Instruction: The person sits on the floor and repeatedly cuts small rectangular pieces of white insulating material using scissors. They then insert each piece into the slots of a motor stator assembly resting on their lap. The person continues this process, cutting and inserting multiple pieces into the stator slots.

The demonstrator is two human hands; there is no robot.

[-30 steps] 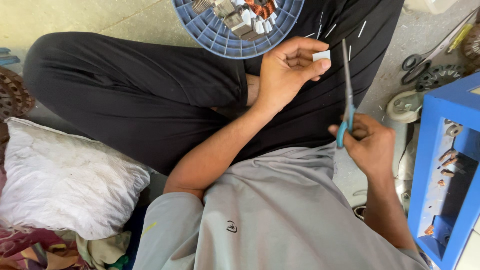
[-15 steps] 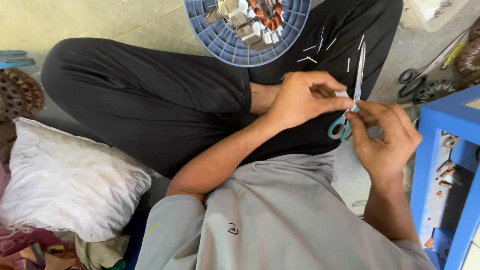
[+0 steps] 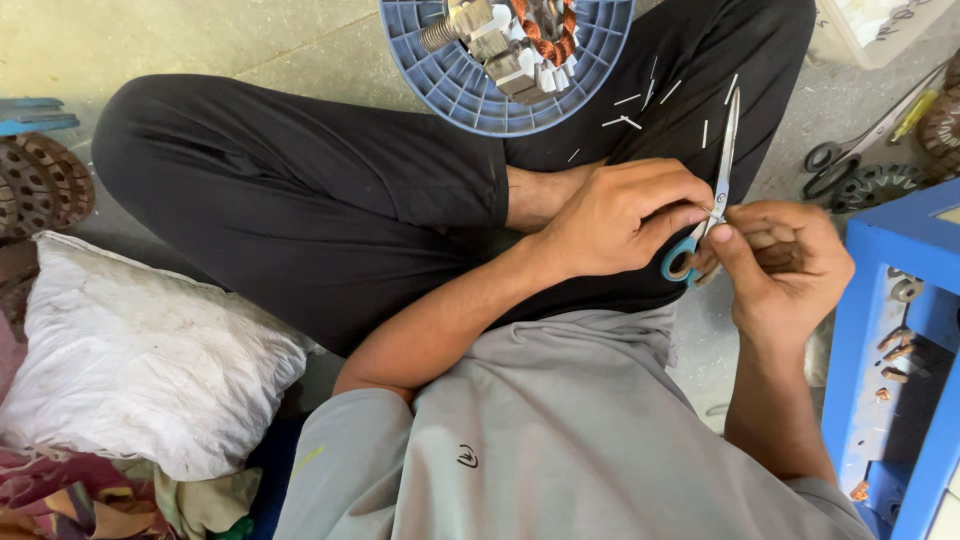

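Basically both hands pinched together at 3 o'clock over the lap, close in for fine work. Right hand (image 3: 785, 265) clenched around the scissors (image 3: 712, 190), blue loops low, blades closed and pointing up toward 12. Left hand (image 3: 625, 215) fingertips pressed on something tiny right at the blades, too small to make out. White slivers (image 3: 628, 122) scattered on the black trouser leg (image 3: 300, 190), blue tray (image 3: 450, 80) with a wound copper part at 12. Versus half a second back: hands barely shifted, scissors tilted a bit less.

No packages, labels, signs, screens
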